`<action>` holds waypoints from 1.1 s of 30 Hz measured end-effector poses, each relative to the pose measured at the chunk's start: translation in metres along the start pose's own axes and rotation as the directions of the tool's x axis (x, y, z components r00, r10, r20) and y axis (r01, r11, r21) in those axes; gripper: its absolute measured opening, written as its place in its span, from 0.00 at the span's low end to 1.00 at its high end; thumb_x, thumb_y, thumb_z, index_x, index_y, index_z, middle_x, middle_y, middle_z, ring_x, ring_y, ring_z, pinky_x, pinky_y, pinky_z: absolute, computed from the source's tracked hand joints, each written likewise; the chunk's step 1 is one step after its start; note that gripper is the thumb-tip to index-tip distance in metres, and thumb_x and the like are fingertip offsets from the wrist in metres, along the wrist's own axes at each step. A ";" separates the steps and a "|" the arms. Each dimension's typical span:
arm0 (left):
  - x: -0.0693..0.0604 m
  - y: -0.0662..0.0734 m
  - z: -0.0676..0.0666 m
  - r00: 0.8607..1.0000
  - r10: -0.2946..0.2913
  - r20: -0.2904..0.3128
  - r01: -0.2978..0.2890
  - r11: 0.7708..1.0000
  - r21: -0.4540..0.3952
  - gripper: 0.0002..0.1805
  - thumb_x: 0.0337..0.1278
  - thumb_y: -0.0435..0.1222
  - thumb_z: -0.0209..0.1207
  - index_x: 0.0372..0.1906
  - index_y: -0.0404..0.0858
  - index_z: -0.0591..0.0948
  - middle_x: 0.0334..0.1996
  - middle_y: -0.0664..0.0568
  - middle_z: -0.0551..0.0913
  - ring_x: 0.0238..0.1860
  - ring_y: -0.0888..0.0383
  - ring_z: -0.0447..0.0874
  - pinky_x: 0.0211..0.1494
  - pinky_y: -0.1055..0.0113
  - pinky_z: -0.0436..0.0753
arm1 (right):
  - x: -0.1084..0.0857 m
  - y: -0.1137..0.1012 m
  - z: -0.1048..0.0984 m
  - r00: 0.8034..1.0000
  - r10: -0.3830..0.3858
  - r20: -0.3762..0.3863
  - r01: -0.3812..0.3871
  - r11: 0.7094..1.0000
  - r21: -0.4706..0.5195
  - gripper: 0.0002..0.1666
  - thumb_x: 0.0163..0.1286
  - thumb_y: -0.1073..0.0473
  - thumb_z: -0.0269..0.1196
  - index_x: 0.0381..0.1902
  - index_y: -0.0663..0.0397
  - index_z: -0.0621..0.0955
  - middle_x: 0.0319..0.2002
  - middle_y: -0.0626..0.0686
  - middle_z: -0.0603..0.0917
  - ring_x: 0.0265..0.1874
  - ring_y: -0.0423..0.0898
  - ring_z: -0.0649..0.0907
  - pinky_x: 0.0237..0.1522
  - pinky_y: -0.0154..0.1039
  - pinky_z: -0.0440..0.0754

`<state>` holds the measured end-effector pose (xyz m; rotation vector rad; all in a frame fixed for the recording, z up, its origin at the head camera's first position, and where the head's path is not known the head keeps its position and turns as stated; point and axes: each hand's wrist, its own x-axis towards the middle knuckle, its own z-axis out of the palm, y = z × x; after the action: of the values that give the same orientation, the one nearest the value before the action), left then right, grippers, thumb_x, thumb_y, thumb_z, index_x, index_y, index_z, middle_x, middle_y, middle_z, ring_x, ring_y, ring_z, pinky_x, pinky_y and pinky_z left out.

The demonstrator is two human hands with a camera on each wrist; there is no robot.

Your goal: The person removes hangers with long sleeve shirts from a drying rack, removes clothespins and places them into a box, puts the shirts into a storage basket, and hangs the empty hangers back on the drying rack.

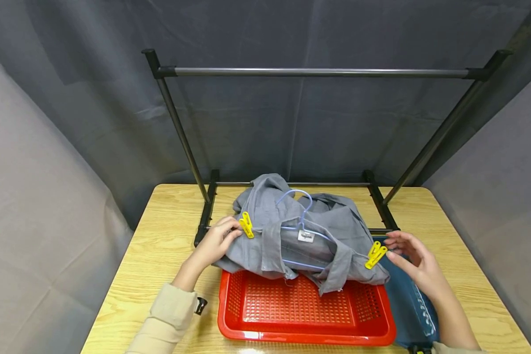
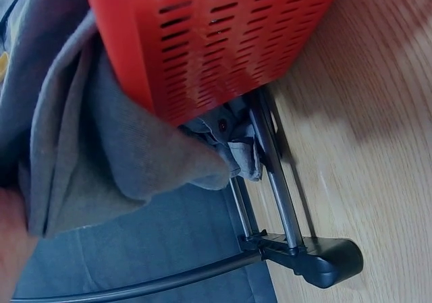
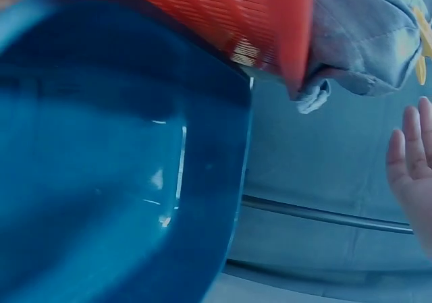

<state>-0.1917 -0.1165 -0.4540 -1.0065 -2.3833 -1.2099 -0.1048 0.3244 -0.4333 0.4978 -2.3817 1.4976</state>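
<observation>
A grey shirt (image 1: 307,246) with a white label lies bunched on a thin lilac hanger (image 1: 311,198), partly over a red basket (image 1: 301,335). One yellow clothespin (image 1: 246,225) is clipped at its left shoulder, and another yellow clothespin (image 1: 375,255) at its right. My left hand (image 1: 221,239) pinches the cloth beside the left clothespin; in the left wrist view, grey cloth (image 2: 135,148) hangs from that hand. Close to the right clothespin, my right hand (image 1: 418,265) is spread with nothing in it. The right wrist view shows its fingers (image 3: 413,144) straight and apart from the clothespin.
Behind the shirt stands a rack with a metal top bar (image 1: 318,73) and black feet (image 1: 205,211). A blue basin (image 1: 409,309) sits right of the red basket, partly under my right arm. Grey curtains (image 1: 248,128) surround the wooden table (image 1: 132,285).
</observation>
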 end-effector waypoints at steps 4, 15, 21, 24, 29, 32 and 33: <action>0.000 0.000 0.000 1.000 -0.010 0.009 0.010 1.000 0.008 0.02 0.57 0.28 0.56 0.33 0.34 0.78 0.32 0.50 0.77 0.37 0.57 0.74 0.43 0.64 0.74 | 0.006 -0.003 -0.001 1.000 -0.015 0.014 0.016 0.995 -0.103 0.26 0.53 0.79 0.59 0.52 0.70 0.71 0.42 0.48 0.77 0.41 0.38 0.75 0.42 0.21 0.69; -0.001 0.000 0.000 1.000 -0.023 0.010 0.023 1.000 0.005 0.03 0.58 0.30 0.55 0.33 0.34 0.78 0.32 0.50 0.77 0.37 0.57 0.74 0.43 0.64 0.74 | 0.011 -0.002 0.000 0.996 0.037 0.078 -0.018 0.972 -0.234 0.23 0.56 0.72 0.63 0.52 0.61 0.75 0.44 0.45 0.78 0.42 0.32 0.73 0.43 0.22 0.67; 0.000 0.001 0.000 1.000 -0.024 0.005 0.024 1.000 0.007 0.02 0.55 0.26 0.57 0.32 0.35 0.78 0.32 0.51 0.77 0.37 0.57 0.75 0.43 0.64 0.75 | 0.009 0.001 0.001 0.993 0.058 0.107 -0.034 0.977 -0.210 0.20 0.59 0.71 0.60 0.51 0.64 0.76 0.46 0.36 0.77 0.42 0.29 0.73 0.43 0.20 0.69; 0.000 0.001 0.000 1.000 -0.018 0.000 0.018 1.000 0.008 0.02 0.55 0.26 0.57 0.32 0.35 0.78 0.32 0.51 0.77 0.37 0.57 0.75 0.43 0.64 0.75 | 0.009 0.002 0.003 0.992 0.060 0.114 -0.038 0.982 -0.186 0.19 0.60 0.71 0.59 0.51 0.65 0.75 0.47 0.34 0.77 0.42 0.29 0.74 0.42 0.20 0.70; 0.000 0.002 -0.001 1.000 -0.030 0.004 0.030 1.000 0.004 0.02 0.55 0.27 0.57 0.32 0.36 0.78 0.32 0.51 0.77 0.38 0.57 0.75 0.44 0.64 0.75 | 0.008 0.004 0.004 0.989 0.090 0.117 -0.067 0.980 -0.189 0.18 0.62 0.69 0.58 0.51 0.64 0.76 0.47 0.39 0.79 0.41 0.29 0.74 0.41 0.20 0.70; 0.001 0.002 -0.001 0.999 -0.041 0.009 0.041 0.999 0.004 0.02 0.54 0.27 0.58 0.32 0.36 0.78 0.33 0.51 0.77 0.38 0.57 0.75 0.44 0.64 0.75 | 0.008 0.004 0.005 0.986 0.120 0.116 -0.095 0.975 -0.203 0.17 0.64 0.67 0.57 0.51 0.63 0.76 0.46 0.39 0.79 0.41 0.28 0.74 0.42 0.20 0.70; 0.001 0.002 -0.001 0.999 -0.042 0.010 0.042 0.999 0.004 0.02 0.54 0.27 0.58 0.32 0.36 0.78 0.33 0.51 0.77 0.38 0.57 0.75 0.44 0.64 0.75 | 0.008 0.004 0.005 0.985 0.127 0.114 -0.103 0.974 -0.201 0.16 0.64 0.67 0.57 0.50 0.63 0.77 0.45 0.38 0.79 0.40 0.28 0.75 0.42 0.20 0.70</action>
<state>-0.1907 -0.1162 -0.4515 -0.9675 -2.4254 -1.2168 -0.1141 0.3205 -0.4357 0.4265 -2.6630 1.2938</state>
